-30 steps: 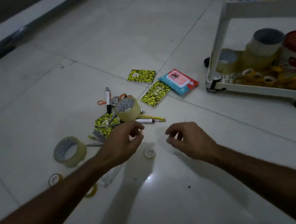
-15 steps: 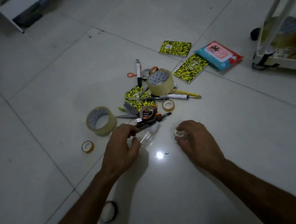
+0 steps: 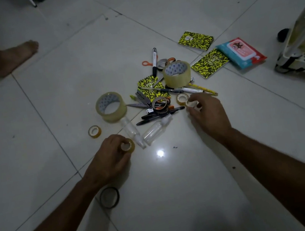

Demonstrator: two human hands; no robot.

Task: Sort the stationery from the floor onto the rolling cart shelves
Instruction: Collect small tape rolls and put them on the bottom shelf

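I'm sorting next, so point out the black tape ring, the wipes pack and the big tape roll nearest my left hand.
black tape ring [image 3: 109,197]: head view, its left rim.
wipes pack [image 3: 241,52]: head view, pink lid.
big tape roll [image 3: 111,106]: head view, near wall.

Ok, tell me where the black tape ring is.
Head view, lower left: the black tape ring lies flat on the floor beside the left forearm, behind the left hand.

Rolling cart [image 3: 296,50] cut off at right edge of frame: only a corner, one post and a dark wheel [image 3: 282,35] show, shelf contents too blurred to identify. Bare foot [image 3: 11,58] at upper left, leg clipped by the edge. Print on the notebooks [image 3: 210,63] unreadable. Small roll [image 3: 191,103] in right hand [image 3: 210,114] half hidden by fingers. Both forearms run off bottom edge.
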